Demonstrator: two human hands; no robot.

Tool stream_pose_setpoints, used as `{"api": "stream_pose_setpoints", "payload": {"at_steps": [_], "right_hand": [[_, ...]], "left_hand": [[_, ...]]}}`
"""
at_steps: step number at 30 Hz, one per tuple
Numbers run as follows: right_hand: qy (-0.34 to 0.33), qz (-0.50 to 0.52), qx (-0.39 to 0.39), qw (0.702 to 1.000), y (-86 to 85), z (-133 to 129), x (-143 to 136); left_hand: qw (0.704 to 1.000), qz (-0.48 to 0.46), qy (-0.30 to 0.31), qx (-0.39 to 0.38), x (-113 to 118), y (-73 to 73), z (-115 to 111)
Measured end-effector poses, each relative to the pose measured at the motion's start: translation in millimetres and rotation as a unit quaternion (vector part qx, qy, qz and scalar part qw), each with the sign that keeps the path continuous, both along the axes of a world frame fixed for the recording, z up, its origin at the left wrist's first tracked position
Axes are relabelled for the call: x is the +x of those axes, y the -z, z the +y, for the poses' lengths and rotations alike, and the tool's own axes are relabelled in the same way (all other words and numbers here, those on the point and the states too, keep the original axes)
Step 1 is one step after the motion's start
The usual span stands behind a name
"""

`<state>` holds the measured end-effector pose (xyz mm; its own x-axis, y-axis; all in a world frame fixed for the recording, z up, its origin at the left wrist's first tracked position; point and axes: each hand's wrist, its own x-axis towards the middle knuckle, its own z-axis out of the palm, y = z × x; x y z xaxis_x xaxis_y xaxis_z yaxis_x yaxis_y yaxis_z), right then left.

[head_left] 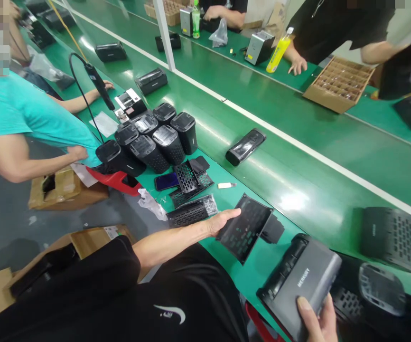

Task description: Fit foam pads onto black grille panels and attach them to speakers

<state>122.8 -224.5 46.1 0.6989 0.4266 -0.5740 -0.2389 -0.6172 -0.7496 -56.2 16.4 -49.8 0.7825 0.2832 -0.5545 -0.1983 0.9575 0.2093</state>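
My left hand holds a black perforated panel by its left edge, with the thumb on top; the panel is tilted above the green bench. Beyond its right edge lies a small black part. At the lower right, my right hand grips a dark grey speaker-like housing marked MERKURY, thumb on its face. The housing's upper left side shows an open black recess. More perforated panels lie stacked left of the held panel, near a phone and a small white item.
Several black housings stand upright at the bench's left. Others lie on the green conveyor, one at the right. A person in a turquoise shirt is at the left. Across the belt are co-workers, bottles and a divided carton.
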Motion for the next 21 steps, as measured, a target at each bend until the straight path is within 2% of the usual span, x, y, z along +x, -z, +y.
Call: {"api": "stream_pose_setpoints", "payload": {"at_steps": [5, 11, 21], "right_hand": [[0.029, 0.027, 0.008, 0.999, -2.7, 6, -10], [0.062, 0.069, 0.0, 0.996, -8.8, 17, -19], [0.058, 0.071, -0.005, 0.996, -7.0, 17, -18]], "left_hand": [[0.997, 0.043, -0.017, 0.062, -3, -6.3, 0], [0.978, 0.146, -0.011, 0.146, 1, -8.7, -4], [0.959, 0.185, 0.024, 0.212, 4, -5.0, -7]]}}
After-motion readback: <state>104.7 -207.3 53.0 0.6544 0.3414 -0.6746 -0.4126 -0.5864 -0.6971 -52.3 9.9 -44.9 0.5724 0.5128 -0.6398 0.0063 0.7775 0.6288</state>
